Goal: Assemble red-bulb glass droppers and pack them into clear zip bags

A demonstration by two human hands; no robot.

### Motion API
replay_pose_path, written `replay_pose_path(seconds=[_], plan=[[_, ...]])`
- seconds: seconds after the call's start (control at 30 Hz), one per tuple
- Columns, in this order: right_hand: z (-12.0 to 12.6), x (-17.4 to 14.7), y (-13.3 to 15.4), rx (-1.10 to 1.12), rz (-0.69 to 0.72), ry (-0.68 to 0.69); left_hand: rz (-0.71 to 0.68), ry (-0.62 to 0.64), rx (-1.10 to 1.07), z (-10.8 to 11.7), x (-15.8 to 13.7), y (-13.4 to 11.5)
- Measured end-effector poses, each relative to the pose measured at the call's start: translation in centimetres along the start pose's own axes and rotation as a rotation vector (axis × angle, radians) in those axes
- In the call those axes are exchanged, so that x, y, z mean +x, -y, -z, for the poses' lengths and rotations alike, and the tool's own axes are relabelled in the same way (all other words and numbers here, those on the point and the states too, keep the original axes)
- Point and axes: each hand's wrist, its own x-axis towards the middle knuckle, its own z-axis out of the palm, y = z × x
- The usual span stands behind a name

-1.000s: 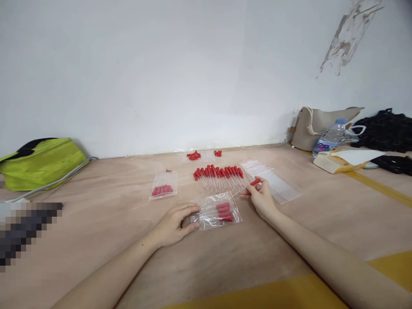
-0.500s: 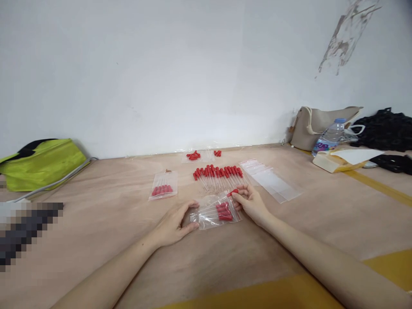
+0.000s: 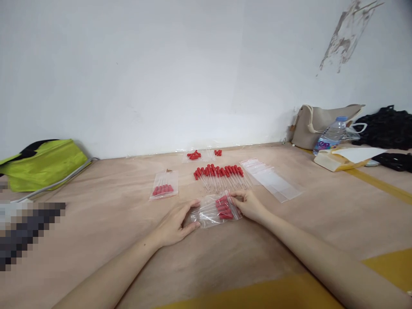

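Note:
A clear zip bag (image 3: 206,214) lies flat in front of me, with several thin glass droppers inside, their red rubber bulbs (image 3: 224,209) toward its right end. My left hand (image 3: 177,221) holds the bag's left end between thumb and fingers, which are curved apart around its two corners. At the red-lined mouth on the right, my right hand (image 3: 247,204) has its fingers closed in a pinch on the bag's edge; the fingertips are partly hidden. Just beyond the bag lies a row of loose droppers (image 3: 219,174), bulbs pointing away from me.
Left of the row lies another filled zip bag (image 3: 164,184). Flat zip bags (image 3: 272,180) are fanned out on the right. Loose red bulbs (image 3: 194,155) sit near the wall. A lime-green bag (image 3: 48,165) is far left; a water bottle (image 3: 331,135) and beige bag (image 3: 317,124) stand far right.
The dropper that my right fingers held at the bag's mouth is now inside with the others. My right hand has shifted slightly onto the bag's edge. The left hand stays put.

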Motion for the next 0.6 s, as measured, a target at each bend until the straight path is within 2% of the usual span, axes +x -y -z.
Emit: replay_pose_path(seconds=[0.1, 0.23, 0.3, 0.37, 0.4, 0.53, 0.6], plan=[[0.2, 0.2, 0.0, -0.028, -0.072, -0.014, 0.003, 0.007, 0.006, 0.0, 0.1, -0.1], [0.2, 0.7, -0.5, -0.112, 0.037, -0.136, 0.007, 0.016, 0.012, 0.1, 0.1, -0.2], [0.1, 0.7, -0.5, -0.085, 0.071, -0.053, 0.007, 0.014, 0.012, 0.1, 0.1, -0.3], [0.2, 0.6, -0.3, -0.019, 0.042, 0.073, 0.007, 0.015, 0.01, 0.1, 0.1, -0.3], [0.2, 0.5, -0.1, 0.002, 0.017, 0.094, 0.007, 0.017, 0.01, 0.2, 0.1, -0.3], [0.7, 0.3, 0.9, -0.052, -0.111, -0.094, 0.008, 0.041, 0.022, 0.4, 0.1, -0.5], [0.8, 0.3, 1.1, -0.097, -0.161, -0.095, 0.004, 0.062, 0.026, 0.6, 0.1, -0.7]])
